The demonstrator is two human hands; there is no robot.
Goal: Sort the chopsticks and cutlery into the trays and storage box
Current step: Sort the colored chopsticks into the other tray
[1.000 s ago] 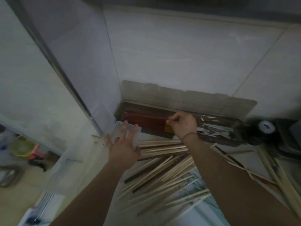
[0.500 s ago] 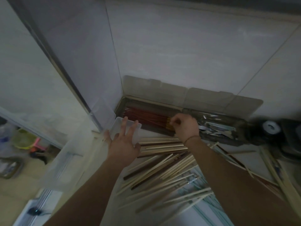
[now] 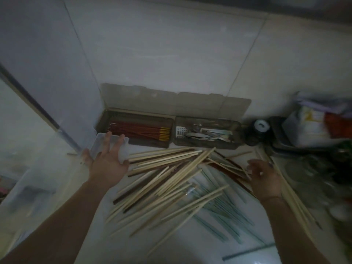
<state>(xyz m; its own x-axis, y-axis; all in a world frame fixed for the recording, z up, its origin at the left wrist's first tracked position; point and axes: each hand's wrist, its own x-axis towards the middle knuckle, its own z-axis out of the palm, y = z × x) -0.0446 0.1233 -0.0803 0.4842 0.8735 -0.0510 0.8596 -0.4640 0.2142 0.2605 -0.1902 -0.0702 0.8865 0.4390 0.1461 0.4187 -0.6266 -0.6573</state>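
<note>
- The left hand (image 3: 107,163) lies spread, fingers (image 3: 105,142) straight and wide apart, across the near end of a small clear plastic tray (image 3: 122,147) at the left of the white desk (image 3: 190,242); it grips nothing.
- The right hand (image 3: 263,177) hovers at the right edge of the loose pile, its fingers (image 3: 252,165) loosely curled and a little apart; the tips are close to the sticks there, but whether they touch or pinch any I cannot tell because of blur.
- The loose pile of pale wooden chopsticks (image 3: 171,180) lies fanned across the middle of the desk between the two hands, with a few dark brown chopsticks (image 3: 144,184) mixed in and crossing under them.
- Thin pale green chopsticks (image 3: 219,212) lie under and nearer than the wooden ones, pointing toward the near right.
- A long smoky translucent storage box (image 3: 169,144) stands against the white tiled wall (image 3: 171,54), its hinged lid (image 3: 175,103) leaning open on the wall.
- The left compartment of the box holds red chopsticks with yellow ends (image 3: 144,131), laid side by side lengthwise.
- The right compartment holds a jumble of metal cutlery (image 3: 207,134) and a small white slotted piece (image 3: 181,132).
- More pale long sticks (image 3: 293,199) lie along the right edge of the desk, just beside the right wrist.
- A dark round thing with a white top (image 3: 262,126) stands just right of the box; past it the clutter is too blurred to tell.
</note>
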